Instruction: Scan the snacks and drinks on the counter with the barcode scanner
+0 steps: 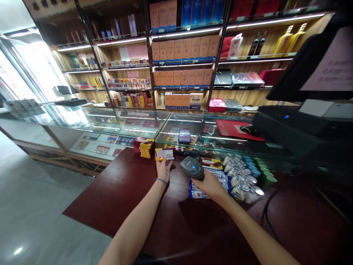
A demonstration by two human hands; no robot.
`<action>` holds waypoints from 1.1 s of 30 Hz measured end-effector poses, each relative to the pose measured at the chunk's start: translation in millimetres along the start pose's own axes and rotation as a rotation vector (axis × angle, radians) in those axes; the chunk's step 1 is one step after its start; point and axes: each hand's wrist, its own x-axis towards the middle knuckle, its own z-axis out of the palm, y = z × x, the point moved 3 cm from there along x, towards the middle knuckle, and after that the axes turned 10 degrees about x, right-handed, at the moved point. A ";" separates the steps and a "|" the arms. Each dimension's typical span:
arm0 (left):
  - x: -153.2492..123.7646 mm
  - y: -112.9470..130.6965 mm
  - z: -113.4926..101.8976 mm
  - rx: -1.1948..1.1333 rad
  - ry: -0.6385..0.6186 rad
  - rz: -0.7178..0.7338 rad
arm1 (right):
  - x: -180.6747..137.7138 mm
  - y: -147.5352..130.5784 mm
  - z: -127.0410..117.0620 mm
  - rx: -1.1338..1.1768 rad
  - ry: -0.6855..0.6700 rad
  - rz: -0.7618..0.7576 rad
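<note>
My left hand (163,168) holds a small red and yellow box (164,154) by its lower edge, its white barcode label facing up. My right hand (211,184) grips a grey handheld barcode scanner (192,168) with a blue light on top, its head pointing toward the box. Both hands are over a dark red wooden counter (121,195). A stack of similar red and yellow boxes (143,147) lies just left of the held box.
A blue and white package (196,192) lies under my right hand. Rows of small capped bottles (242,176) stand to the right. A phone (184,135) rests on the glass display case (116,123). A black till and monitor (298,121) stand at right, with stocked shelves (182,48) behind.
</note>
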 end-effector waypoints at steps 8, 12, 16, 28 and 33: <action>-4.1 1.7 3.6 0.009 -0.095 0.035 | 0.7 1.8 -1.1 -0.015 -0.042 0.006; -3.4 0.2 2.2 0.021 -0.050 0.012 | 0.1 -0.7 -2.6 -0.015 -0.051 0.014; -1.5 -1.1 -0.1 0.044 -0.004 -0.004 | 0.2 -2.3 -4.8 -0.026 -0.018 -0.005; 1.5 48.6 18.3 0.245 0.016 0.321 | 0.8 -20.7 -13.2 0.107 0.061 -0.097; 19.7 115.1 14.2 0.511 0.006 0.661 | 4.5 -19.4 -10.8 0.178 0.113 -0.129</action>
